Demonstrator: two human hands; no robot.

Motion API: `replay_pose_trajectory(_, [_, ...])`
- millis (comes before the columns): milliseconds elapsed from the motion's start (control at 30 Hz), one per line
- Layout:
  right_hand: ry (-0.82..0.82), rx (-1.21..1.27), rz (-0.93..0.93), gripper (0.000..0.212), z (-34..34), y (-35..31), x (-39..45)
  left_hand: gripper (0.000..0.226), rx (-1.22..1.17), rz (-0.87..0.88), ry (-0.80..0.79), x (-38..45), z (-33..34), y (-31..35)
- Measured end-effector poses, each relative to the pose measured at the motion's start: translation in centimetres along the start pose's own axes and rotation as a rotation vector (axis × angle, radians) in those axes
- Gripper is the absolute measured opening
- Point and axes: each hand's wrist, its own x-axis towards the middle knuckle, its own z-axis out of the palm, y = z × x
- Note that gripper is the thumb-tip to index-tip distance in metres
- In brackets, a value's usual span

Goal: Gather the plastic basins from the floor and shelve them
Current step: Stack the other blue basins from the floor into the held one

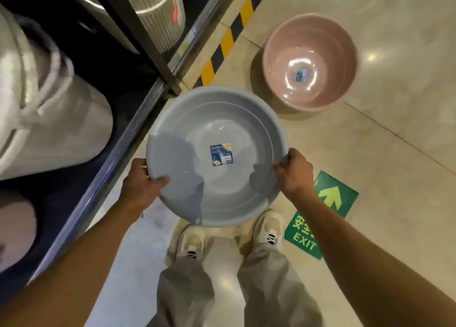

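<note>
A round grey plastic basin with a blue label at its bottom is held level above the floor in front of me. My left hand grips its near-left rim and my right hand grips its right rim. A pink basin with a small label inside stands on the tiled floor further ahead to the right. The dark metal shelf runs along my left side, its edge close to the grey basin.
White plastic containers and a ribbed white bin sit on the shelf. A shelf post rises near the basin. Yellow-black hazard tape lines the floor. A green exit sticker lies by my right shoe.
</note>
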Motion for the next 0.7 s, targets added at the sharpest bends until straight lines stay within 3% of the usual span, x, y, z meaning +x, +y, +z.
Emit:
replay_pose_trajectory(233, [0.038, 0.034, 0.005, 0.011, 5.3, 2.0, 4.6, 0.066, 0.092, 0.016, 0.027, 5.4, 3.1, -3.1])
replay_pose_trajectory(400, [0.065, 0.060, -0.085, 0.025, 6.1, 0.4, 6.7, 0.059, 0.065, -0.015, 0.100, 7.4, 3.6, -2.9])
replay_pose_trajectory(600, [0.053, 0.069, -0.079, 0.027, 6.6, -1.0, 8.8, 0.040, 0.049, -0.026, 0.131, 9.0, 3.9, -2.0])
replay_pose_trajectory(700, [0.029, 0.042, -0.067, 0.024, 7.3, -0.6, 9.2, 0.044, 0.099, -0.022, 0.130, 9.6, 4.1, -2.1])
